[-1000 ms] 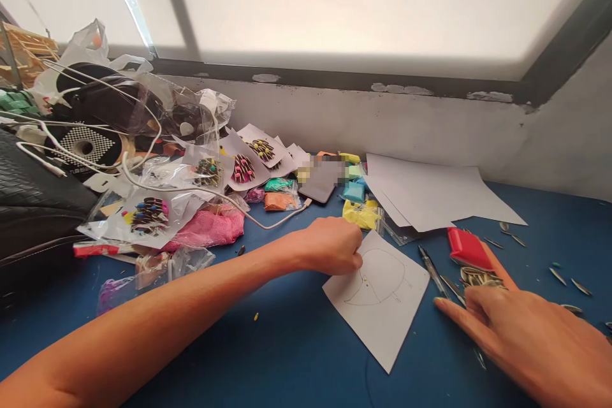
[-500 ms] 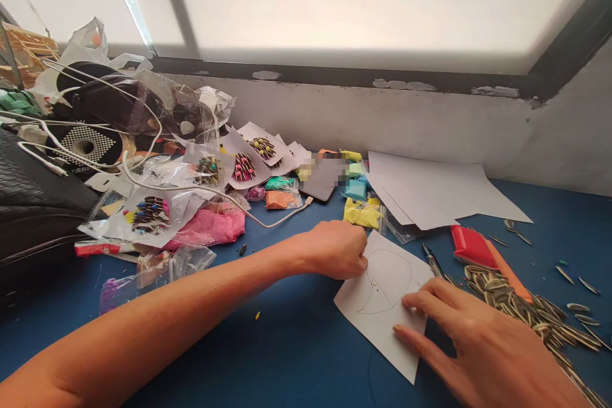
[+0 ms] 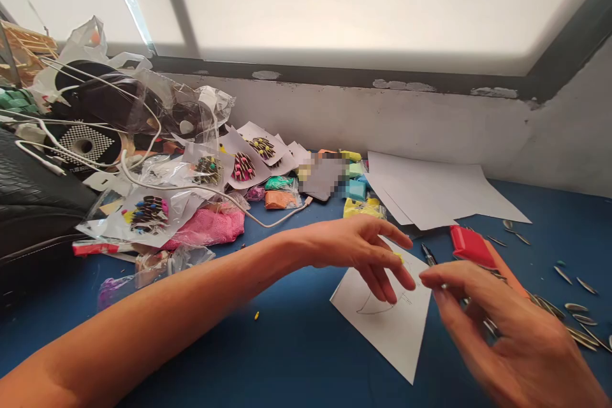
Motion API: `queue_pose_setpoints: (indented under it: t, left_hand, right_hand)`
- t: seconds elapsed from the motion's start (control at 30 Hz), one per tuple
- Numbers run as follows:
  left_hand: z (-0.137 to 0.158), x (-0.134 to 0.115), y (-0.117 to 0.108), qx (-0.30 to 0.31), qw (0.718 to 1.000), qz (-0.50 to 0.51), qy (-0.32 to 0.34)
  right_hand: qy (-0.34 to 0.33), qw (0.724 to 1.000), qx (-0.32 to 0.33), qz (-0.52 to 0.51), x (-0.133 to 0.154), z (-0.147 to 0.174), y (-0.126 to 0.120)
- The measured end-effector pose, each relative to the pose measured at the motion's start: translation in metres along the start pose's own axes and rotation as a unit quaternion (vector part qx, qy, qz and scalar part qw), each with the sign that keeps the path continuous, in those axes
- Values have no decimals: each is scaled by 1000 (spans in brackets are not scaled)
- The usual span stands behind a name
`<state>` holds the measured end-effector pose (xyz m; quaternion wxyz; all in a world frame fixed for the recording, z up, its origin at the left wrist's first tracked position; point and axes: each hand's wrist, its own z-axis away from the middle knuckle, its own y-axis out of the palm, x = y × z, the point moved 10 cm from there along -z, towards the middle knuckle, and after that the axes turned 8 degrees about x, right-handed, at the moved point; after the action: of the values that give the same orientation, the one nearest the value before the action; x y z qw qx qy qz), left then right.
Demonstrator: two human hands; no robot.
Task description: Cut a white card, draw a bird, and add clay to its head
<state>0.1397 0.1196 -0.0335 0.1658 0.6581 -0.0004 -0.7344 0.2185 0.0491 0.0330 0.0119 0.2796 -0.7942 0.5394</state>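
My left hand [image 3: 366, 254] hovers over the upper part of a white sheet of paper [image 3: 392, 344] with a pencil-thin outline drawing, its fingers stretched and apart. A small yellow bit [image 3: 399, 257] shows by its fingertips; whether it touches them I cannot tell. Just right of the sheet is my right hand [image 3: 516, 331], thumb and index finger brought together in a pinch. Something tiny and pale shows at that pinch, too small to name. Behind the right hand lie a black pen [image 3: 429, 255] and striped sunflower seeds [image 3: 549, 307], partly hidden by the hand.
A red clay packet [image 3: 472, 247] and an orange one lie right of the pen. White paper sheets [image 3: 430, 191] rest by the wall. Farther left are clay packets, seed-covered papers [image 3: 243, 169], a white cable [image 3: 282, 222], a pink cloth [image 3: 205, 229] and plastic bags.
My left hand has opened from a closed shape and reached right over the drawing. The right hand has lifted off the sheet, moved right and closed to a pinch.
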Motion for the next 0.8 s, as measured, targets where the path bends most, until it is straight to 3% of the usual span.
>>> queue_pose_setpoints:
  t: [0.2, 0.23, 0.3, 0.33, 0.37, 0.4, 0.43, 0.5, 0.57, 0.67, 0.8]
  left_hand:
    - [1, -5, 32, 119, 993, -12, 5]
    - [2, -6, 32, 113, 993, -39, -9]
    - [3, -8, 14, 24, 988, -148, -44]
    - [6, -17, -3, -62, 971, -230, -36]
    - [11, -29, -16, -139, 936, -322, -19]
    - [14, -40, -22, -191, 891, -412, 6]
    - [14, -45, -20, -199, 849, -489, 30]
    - [6, -37, -4, -120, 796, -589, 65]
    - [0, -17, 5, -41, 759, -647, 60]
    - [-1, -7, 2, -43, 720, -690, 57]
    - [-2, -8, 1, -73, 697, -712, 54]
  right_hand:
    - [-27, 994, 32, -104, 8, -3, 6]
    - [-20, 993, 33, -115, 6, -2, 6]
    - [27, 993, 25, -116, -3, 0, 6]
    - [61, 992, 20, -112, -10, 1, 6]
    - [94, 990, 19, -108, -17, 4, 7]
    - [119, 987, 24, -104, -22, 6, 10]
    - [132, 985, 34, -103, -25, 7, 14]
    - [127, 984, 66, -106, -26, 9, 22]
    - [110, 984, 88, -105, -24, 9, 27]
    - [103, 986, 88, -93, -25, 8, 24]
    - [109, 988, 66, -83, -35, 2, 16]
